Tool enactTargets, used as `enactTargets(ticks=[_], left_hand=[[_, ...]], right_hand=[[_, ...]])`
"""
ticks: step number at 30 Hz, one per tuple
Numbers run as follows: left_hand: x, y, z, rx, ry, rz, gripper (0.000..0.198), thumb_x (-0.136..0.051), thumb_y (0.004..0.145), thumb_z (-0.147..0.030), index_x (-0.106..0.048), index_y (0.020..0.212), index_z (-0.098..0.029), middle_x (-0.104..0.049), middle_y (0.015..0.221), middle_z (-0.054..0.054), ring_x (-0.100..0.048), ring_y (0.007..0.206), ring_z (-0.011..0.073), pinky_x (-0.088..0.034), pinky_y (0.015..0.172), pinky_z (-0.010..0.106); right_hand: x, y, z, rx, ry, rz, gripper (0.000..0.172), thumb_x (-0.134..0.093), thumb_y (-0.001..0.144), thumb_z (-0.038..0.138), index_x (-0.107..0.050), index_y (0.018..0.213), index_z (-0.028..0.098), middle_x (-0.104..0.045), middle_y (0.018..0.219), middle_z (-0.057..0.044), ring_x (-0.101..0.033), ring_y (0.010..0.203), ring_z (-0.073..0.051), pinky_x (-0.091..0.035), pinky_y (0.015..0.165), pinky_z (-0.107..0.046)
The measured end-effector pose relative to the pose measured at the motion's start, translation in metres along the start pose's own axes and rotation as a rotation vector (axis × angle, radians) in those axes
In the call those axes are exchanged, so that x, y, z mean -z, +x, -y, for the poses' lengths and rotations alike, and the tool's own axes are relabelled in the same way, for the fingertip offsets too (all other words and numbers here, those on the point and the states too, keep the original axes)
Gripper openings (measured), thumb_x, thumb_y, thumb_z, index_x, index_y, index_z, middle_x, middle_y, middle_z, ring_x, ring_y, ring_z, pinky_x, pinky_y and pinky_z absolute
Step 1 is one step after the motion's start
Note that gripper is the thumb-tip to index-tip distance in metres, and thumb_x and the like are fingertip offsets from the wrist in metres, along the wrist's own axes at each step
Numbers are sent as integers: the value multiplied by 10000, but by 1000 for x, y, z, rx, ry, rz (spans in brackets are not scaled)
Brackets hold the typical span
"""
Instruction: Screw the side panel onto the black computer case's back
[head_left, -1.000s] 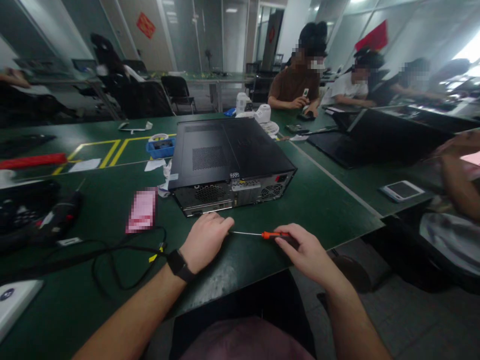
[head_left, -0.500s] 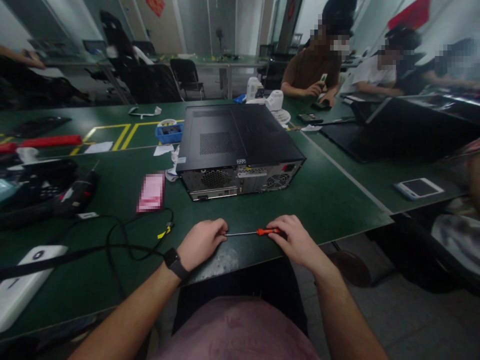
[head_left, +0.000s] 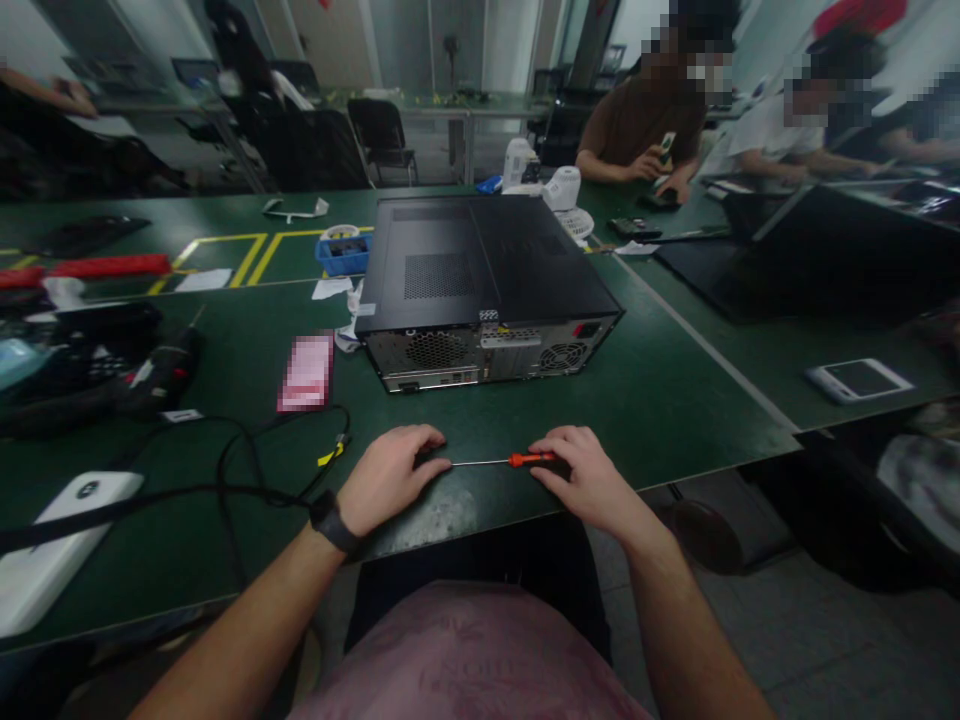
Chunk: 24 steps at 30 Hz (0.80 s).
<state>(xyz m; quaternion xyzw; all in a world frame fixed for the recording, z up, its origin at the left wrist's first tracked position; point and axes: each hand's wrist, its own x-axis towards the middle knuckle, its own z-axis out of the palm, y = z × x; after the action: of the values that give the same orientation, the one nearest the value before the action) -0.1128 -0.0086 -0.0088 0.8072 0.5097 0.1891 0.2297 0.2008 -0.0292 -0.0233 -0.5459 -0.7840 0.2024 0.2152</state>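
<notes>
A screwdriver (head_left: 519,460) with an orange-red handle and a thin metal shaft lies level, close to the table's front edge. My right hand (head_left: 581,472) has its fingers around the handle. The shaft points left, and its tip comes up to the thumb of my left hand (head_left: 394,470). That hand is open, thumb and fingers apart; whether the thumb touches the tip I cannot tell. Beyond both hands a black computer case (head_left: 457,270) lies on its side, its rear panel with ports and vents facing me.
A pink pixelated item (head_left: 306,372) and black cables (head_left: 225,470) lie on the left, with a cordless drill (head_left: 161,375) and a white device (head_left: 64,540). A blue box (head_left: 343,258) stands behind. To the right are a phone (head_left: 859,380) and a laptop (head_left: 825,260). Other people sit across the table.
My left hand has opened; its fingers were closed at the screwdriver's tip before. My right hand keeps hold of the handle. The view has shifted slightly.
</notes>
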Motion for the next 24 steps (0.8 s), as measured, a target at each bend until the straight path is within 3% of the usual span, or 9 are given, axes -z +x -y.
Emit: enactTargets(ticks=[6, 9, 12, 15, 17, 21, 24], left_hand=[[11, 0, 6, 106, -57, -394, 292, -648, 959, -445, -667, 1123, -204, -734, 1046, 58, -692, 930, 216, -550, 852, 360], [16, 6, 9, 162, -69, -620, 429, -683, 921, -498, -624, 1209, -185, -696, 1136, 100, -669, 1026, 249, -549, 884, 395], [22, 20, 13, 191, -97, -775, 574, -695, 900, -539, -565, 1319, -168, -645, 1281, 151, -620, 1190, 290, -524, 991, 448], [30, 38, 14, 203, -149, -848, 638, -641, 935, -565, -510, 1402, -151, -589, 1397, 188, -563, 1312, 295, -463, 1109, 466], [35, 51, 11, 203, -203, -857, 703, -599, 953, -598, -467, 1451, -120, -553, 1457, 219, -528, 1374, 305, -410, 1171, 470], [42, 74, 2, 250, -352, -821, 760, -556, 964, -650, -417, 1502, -133, -574, 1464, 211, -561, 1364, 305, -418, 1169, 464], [45, 87, 1, 330, -392, -880, 703, -558, 965, -644, -492, 1452, -142, -637, 1399, 191, -606, 1308, 304, -457, 1124, 453]], right_hand=[[6, 1, 1, 3, 65, -98, 227, -710, 909, 344, -708, 1113, 244, -692, 1111, -86, -619, 1093, -268, -527, 972, -466], [15, 8, 0, -57, 75, -263, 306, -662, 941, 453, -680, 1153, 233, -691, 1146, -95, -642, 1086, -262, -536, 964, -459], [31, 22, -2, -146, 66, -509, 457, -634, 930, 549, -655, 1230, 205, -684, 1198, -127, -656, 1088, -277, -544, 946, -470], [49, 42, -6, -227, 87, -744, 606, -600, 915, 629, -617, 1311, 172, -665, 1279, -171, -649, 1156, -301, -541, 964, -487], [61, 59, -11, -266, 136, -808, 677, -581, 910, 669, -587, 1360, 163, -648, 1344, -187, -629, 1227, -308, -517, 1027, -501], [77, 99, -24, -383, 301, -790, 785, -581, 876, 741, -578, 1396, 153, -658, 1376, -196, -637, 1249, -305, -477, 1091, -494], [83, 126, -29, -393, 306, -743, 795, -523, 884, 776, -660, 1326, 129, -712, 1294, -195, -660, 1194, -306, -470, 1081, -473]])
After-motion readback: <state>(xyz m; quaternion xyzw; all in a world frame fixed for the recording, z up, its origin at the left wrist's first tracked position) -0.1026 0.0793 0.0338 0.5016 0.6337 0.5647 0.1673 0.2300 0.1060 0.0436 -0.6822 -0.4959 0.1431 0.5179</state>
